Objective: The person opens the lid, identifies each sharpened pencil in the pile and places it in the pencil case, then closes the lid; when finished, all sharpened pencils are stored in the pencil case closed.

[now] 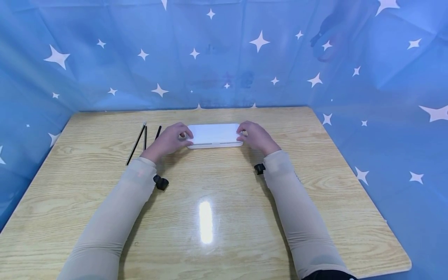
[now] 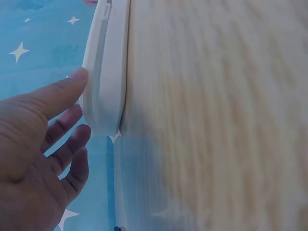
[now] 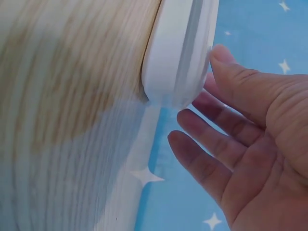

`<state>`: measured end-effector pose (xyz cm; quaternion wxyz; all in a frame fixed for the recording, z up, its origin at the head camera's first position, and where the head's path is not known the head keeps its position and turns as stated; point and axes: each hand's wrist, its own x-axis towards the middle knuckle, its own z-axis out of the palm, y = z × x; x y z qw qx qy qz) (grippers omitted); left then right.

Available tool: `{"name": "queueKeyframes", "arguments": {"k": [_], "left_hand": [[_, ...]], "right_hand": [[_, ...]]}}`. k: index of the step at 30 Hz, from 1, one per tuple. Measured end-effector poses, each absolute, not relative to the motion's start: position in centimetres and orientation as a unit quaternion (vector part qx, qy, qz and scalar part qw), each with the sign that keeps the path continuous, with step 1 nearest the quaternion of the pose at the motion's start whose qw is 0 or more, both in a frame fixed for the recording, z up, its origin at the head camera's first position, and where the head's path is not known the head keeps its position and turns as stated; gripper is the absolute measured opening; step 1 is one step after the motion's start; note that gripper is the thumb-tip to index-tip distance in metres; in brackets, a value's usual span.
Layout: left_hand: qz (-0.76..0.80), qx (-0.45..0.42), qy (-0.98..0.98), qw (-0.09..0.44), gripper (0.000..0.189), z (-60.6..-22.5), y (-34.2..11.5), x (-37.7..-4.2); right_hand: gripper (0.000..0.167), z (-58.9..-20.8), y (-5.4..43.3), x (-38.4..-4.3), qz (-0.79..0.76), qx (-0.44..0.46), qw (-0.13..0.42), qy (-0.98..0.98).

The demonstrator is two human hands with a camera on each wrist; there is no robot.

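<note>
A flat white pencil case (image 1: 215,134) lies lengthwise near the table's back edge, its lid down over its base. My left hand (image 1: 170,139) holds the left end, with thumb and index finger curled at the lid's corners. At the opposite end my right hand (image 1: 258,137) grips the lid in the same way. Both wrist views show a thumb at the lid's rim on the case (image 2: 113,72) and the other fingers bent loosely beyond its end. A small catch (image 2: 107,10) shows on the case's long side.
Left of the left hand lie slim black pencils (image 1: 136,144), one partly hidden behind that hand. The wooden table (image 1: 175,229) carries a bright light reflection. A blue star-patterned cloth (image 1: 224,54) hangs behind and beside the table.
</note>
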<state>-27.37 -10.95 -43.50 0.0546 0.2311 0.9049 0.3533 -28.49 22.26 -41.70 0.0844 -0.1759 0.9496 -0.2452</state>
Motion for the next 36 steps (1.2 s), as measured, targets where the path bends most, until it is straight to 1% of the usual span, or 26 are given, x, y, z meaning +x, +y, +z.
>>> {"name": "queueKeyframes", "arguments": {"k": [7, 12, 15, 18, 20, 22, 28, 36], "left_hand": [[0.365, 0.225, 0.901, 0.062, 0.017, -43.7, -11.0, -27.5], [0.37, 0.217, 0.901, 0.059, 0.019, -43.9, -11.1, -27.8], [0.367, 0.212, 0.904, 0.055, 0.027, -43.9, -11.1, -27.8], [0.35, 0.208, 0.912, 0.048, 0.042, -43.9, -11.1, -27.9], [0.339, 0.207, 0.917, 0.05, 0.05, -43.9, -11.1, -28.0], [0.334, 0.204, 0.918, 0.057, 0.053, -44.0, -11.1, -28.1], [0.349, 0.185, 0.915, 0.086, 0.053, -43.8, -11.0, -28.1], [0.352, 0.168, 0.916, 0.096, 0.053, -43.6, -10.9, -27.9]], "right_hand": [[0.034, -42.0, 22.0, -28.4, -0.211, -0.185, 0.083, 0.956], [0.035, -42.3, 21.9, -28.6, -0.213, -0.185, 0.083, 0.956], [0.034, -42.5, 21.9, -28.7, -0.212, -0.185, 0.09, 0.955], [0.032, -42.6, 21.8, -28.7, -0.217, -0.185, 0.094, 0.954], [0.03, -42.5, 21.8, -28.7, -0.222, -0.185, 0.094, 0.953], [0.028, -42.5, 21.8, -28.7, -0.225, -0.186, 0.093, 0.952], [0.027, -42.6, 21.8, -28.8, -0.224, -0.186, 0.091, 0.952], [0.026, -42.8, 21.7, -28.8, -0.231, -0.182, 0.092, 0.951]]}}
